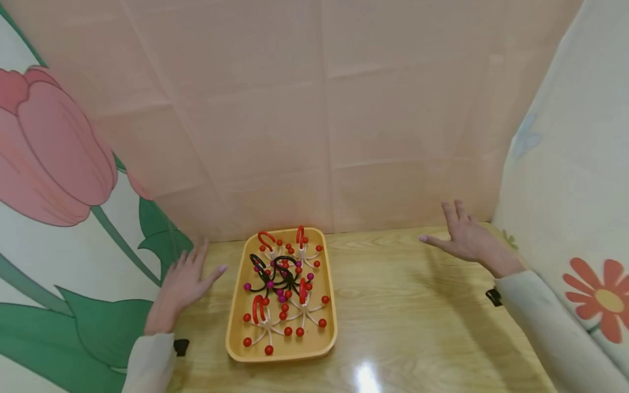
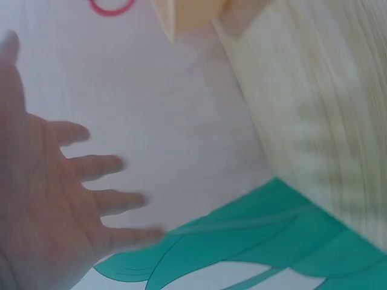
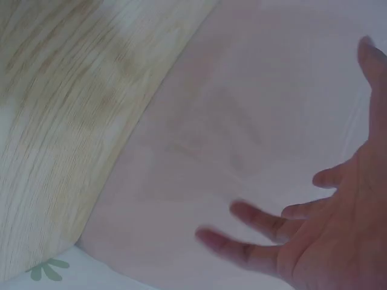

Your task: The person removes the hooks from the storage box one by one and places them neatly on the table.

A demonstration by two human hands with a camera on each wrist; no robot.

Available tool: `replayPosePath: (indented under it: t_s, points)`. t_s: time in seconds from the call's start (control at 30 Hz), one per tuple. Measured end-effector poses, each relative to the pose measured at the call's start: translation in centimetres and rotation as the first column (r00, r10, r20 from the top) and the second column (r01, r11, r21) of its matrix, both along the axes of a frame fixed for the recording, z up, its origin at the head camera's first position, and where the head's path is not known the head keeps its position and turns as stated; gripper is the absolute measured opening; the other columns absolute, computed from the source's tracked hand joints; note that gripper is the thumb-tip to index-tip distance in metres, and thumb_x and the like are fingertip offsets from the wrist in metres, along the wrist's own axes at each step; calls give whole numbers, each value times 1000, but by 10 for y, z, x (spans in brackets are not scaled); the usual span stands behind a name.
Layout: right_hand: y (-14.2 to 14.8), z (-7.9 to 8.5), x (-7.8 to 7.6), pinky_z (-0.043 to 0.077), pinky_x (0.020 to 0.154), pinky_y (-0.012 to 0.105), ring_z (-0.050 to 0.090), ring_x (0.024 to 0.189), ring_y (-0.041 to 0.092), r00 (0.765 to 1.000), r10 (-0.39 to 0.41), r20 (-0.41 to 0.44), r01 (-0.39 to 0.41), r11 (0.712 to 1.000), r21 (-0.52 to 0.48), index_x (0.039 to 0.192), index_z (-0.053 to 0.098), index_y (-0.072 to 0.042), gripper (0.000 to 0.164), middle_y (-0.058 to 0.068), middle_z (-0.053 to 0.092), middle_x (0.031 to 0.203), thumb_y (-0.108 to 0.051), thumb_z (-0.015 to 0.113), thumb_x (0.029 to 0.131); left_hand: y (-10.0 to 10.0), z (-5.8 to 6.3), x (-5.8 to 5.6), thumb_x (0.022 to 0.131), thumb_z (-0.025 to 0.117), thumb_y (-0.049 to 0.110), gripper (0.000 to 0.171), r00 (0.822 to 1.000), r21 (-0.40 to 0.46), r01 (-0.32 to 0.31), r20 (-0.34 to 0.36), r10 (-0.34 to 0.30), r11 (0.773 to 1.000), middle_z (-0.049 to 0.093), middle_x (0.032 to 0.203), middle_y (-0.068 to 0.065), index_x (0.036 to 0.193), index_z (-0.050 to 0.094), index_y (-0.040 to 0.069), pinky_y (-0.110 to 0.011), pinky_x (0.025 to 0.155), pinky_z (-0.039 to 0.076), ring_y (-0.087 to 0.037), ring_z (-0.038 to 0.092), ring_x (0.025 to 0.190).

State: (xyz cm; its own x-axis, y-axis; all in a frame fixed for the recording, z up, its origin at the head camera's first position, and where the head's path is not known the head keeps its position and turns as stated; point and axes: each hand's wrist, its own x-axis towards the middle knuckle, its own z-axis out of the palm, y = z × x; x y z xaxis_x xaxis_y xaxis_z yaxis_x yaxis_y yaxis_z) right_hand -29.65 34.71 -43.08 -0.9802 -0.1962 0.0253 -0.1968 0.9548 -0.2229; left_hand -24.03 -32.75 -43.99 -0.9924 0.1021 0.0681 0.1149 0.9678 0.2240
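Note:
My left hand [image 1: 184, 284] is held with spread fingers to the left of a yellow tray [image 1: 330, 327], apart from it and holding nothing. On the far right, my right hand [image 1: 464, 238] is raised over the table, its fingers extended and its palm bare. Several small spider-like figures lie in the tray: white-legged ones with red hooped tops and red ball tips, such as the front-left figure [image 1: 267, 326], and black ones [image 1: 287, 277] with magenta ball tips, bunched in the middle. In the left wrist view, the left palm [image 2: 48, 199] and spread fingers show nothing held.
The wood-grain table [image 1: 393, 305] meets a pinkish cloth backdrop [image 1: 324, 136] at its far edge. A panel with a tulip print [image 1: 64, 142] stands on the left; one with a red flower print [image 1: 606, 297] stands on the right. A dark strap piece [image 1: 493, 297] hangs by the right wrist.

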Motion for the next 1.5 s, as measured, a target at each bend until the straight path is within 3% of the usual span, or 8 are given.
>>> replayPosePath:
  t_s: [0.17,0.37,0.57,0.77,0.93,1.23,1.37,1.5]
  points:
    - [-6,-4,4,52,90,73,51,122,72,999,29,-44,-32,997,-68,167,-6,1,119,50,11,162,-74,55,97,5,0,10,109,41,61,84,999,167,42,14,-45,985,47,158,-33,161,34,-3,-69,113,45,-53,50,142]
    - [-23,1,13,48,100,72,53,129,60,993,87,-81,-96,989,-114,160,31,7,101,40,44,151,-69,58,99,20,0,34,109,53,47,64,992,206,123,-52,-115,971,64,144,-28,148,56,-4,-64,109,51,-48,62,132]
    - [-44,6,25,55,96,65,64,121,48,983,150,-111,-165,976,-143,149,52,4,86,29,63,138,-65,59,100,32,-5,57,109,53,50,67,993,210,116,4,-119,971,55,155,-26,152,52,-2,-66,116,44,-49,52,144]
    - [-61,10,35,56,96,61,67,121,42,978,171,-116,-192,961,-199,142,60,1,73,23,67,136,-61,59,102,38,-10,69,107,58,47,68,992,162,122,-50,-115,979,52,156,-29,152,51,-3,-65,116,44,-49,49,146]
    - [-81,17,43,59,92,57,70,114,33,965,231,-120,-255,935,-247,137,65,-1,61,18,72,129,-52,61,104,45,-14,80,105,60,49,69,992,178,118,-61,-109,977,48,160,-26,153,51,0,-65,117,43,-48,45,149]
    - [-121,16,50,62,90,50,73,105,19,936,332,-115,-351,881,-318,133,69,-5,50,5,77,117,-45,65,104,61,-27,96,102,56,62,82,995,193,67,57,-79,979,35,171,-18,161,41,7,-63,122,38,-42,34,157]
    - [-136,15,52,62,91,50,72,104,16,926,357,-126,-378,858,-348,132,70,-7,47,2,77,114,-44,65,104,67,-34,102,101,61,60,82,994,161,49,85,-63,986,37,169,-22,160,43,4,-62,120,41,-43,35,157]
    - [-146,14,56,62,89,44,72,102,12,918,375,-129,-396,838,-376,129,71,-10,42,-1,77,112,-43,66,104,76,-44,111,98,62,66,94,985,143,-4,169,-20,990,29,172,-22,163,36,4,-64,123,36,-44,27,160]
